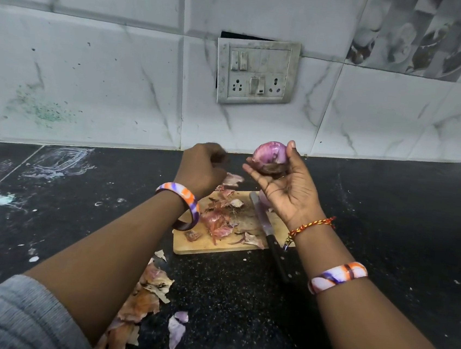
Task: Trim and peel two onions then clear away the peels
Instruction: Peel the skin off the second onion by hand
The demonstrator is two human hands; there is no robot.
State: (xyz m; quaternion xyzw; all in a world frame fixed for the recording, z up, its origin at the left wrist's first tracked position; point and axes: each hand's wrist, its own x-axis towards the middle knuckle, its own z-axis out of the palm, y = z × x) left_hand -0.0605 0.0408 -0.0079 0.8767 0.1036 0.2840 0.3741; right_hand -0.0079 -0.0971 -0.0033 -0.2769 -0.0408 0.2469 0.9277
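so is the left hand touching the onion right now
Apart. The head view shows dark counter between the left hand and the onion, which the right hand holds.

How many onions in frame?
2. One purple peeled onion is held up in the right hand; a second pale one lies on the wooden cutting board, mostly hidden behind that hand.

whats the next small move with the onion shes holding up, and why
Probably bring the left hand back to the onion and pull off the brownish skin left near its base. The right hand holds it up above the cutting board, mostly purple and peeled; the left hand's fingers are curled beside it, and the knife lies unused on the board.
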